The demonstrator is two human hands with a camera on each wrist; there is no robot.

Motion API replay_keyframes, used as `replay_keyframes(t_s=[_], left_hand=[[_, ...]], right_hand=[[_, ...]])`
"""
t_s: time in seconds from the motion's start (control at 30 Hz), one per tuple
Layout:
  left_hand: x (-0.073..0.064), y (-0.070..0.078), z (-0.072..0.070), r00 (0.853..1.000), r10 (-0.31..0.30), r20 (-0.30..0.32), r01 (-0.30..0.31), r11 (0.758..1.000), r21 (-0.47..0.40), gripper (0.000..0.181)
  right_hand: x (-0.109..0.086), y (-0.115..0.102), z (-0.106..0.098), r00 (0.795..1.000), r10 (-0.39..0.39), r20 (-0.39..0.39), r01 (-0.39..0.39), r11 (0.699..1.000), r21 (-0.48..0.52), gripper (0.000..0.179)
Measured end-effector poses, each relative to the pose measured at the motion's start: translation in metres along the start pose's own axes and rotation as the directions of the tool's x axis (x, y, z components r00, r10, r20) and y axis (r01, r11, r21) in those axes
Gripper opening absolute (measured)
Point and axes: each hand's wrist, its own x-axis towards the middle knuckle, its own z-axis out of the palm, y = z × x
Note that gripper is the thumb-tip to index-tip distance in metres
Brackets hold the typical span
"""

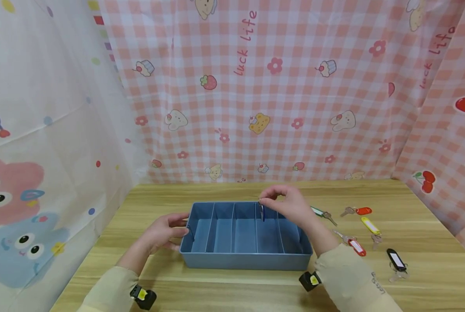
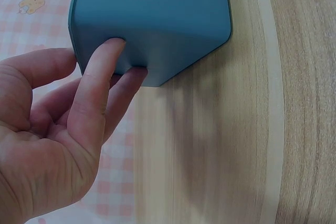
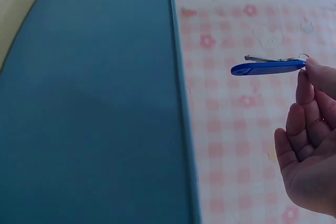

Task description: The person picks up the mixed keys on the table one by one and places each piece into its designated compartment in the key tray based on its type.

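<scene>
A blue-grey box (image 1: 245,261) with several narrow compartments stands on the wooden table. Against its left end wall my left hand (image 1: 160,234) rests with loosely bent fingers. In the left wrist view, the fingertips (image 2: 137,73) touch the outer wall and nothing lies in the palm. Over the back of the box, toward its right side, my right hand (image 1: 288,206) pinches the ring of a key with a blue tag (image 3: 268,67) between thumb and finger. The tag and key (image 3: 257,58) hang down above a compartment. The compartments' visible floors show no keys.
Right of the box lie keys with a green tag (image 1: 317,211), a red tag (image 1: 363,211), a yellow tag (image 1: 370,225), another red tag (image 1: 357,247) and a black tag (image 1: 396,259). Patterned cloth (image 1: 232,99) hangs behind the table and along both sides.
</scene>
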Motion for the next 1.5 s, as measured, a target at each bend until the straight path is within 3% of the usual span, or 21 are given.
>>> replay_keyframes(t_s=[0.2, 0.67, 1.5], left_hand=[[0.002, -0.002, 0.000, 1.000, -0.002, -0.002, 0.002, 1.000, -0.008, 0.058], [-0.001, -0.001, -0.001, 1.000, -0.020, -0.011, 0.020, 1.000, -0.001, 0.057], [0.001, -0.002, -0.001, 1.000, -0.009, 0.011, 0.010, 1.000, -0.004, 0.059]], right_hand=[[0.008, -0.009, 0.025, 0.999, -0.013, 0.036, 0.012, 0.999, 0.030, 0.006], [0.019, -0.017, 0.074, 0.996, 0.037, 0.081, -0.043, 0.996, 0.078, 0.008], [0.044, -0.026, 0.133, 0.996, 0.092, 0.003, -0.092, 0.993, 0.080, 0.007]])
